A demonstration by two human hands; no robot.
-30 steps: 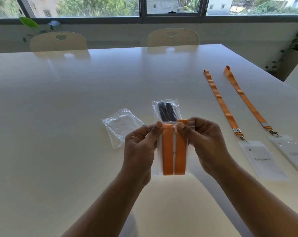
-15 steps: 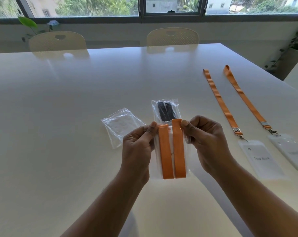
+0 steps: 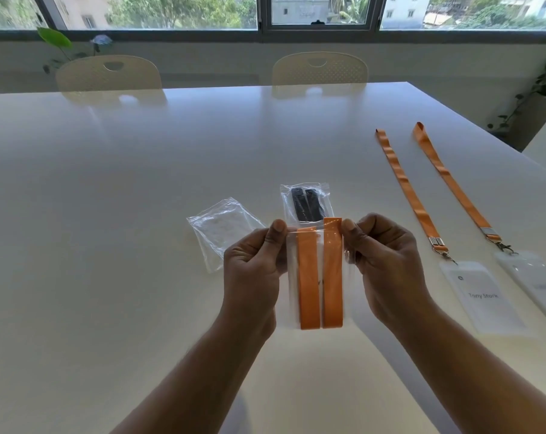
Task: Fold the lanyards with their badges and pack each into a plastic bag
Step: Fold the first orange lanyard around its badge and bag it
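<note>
Office meeting room, long white table (image 3: 140,214), cream chairs (image 3: 109,73), wide windows (image 3: 171,10)

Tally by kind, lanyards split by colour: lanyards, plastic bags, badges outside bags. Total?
Orange lanyards: 3 (folded lanyard in held bag, left flat lanyard, right flat lanyard)
Black lanyards: 1 (black lanyard, bagged)
Plastic bags: 3 (held bag, black-lanyard bag, empty bag)
Badges outside bags: 2 (named badge, far badge)
Total: 9
</note>
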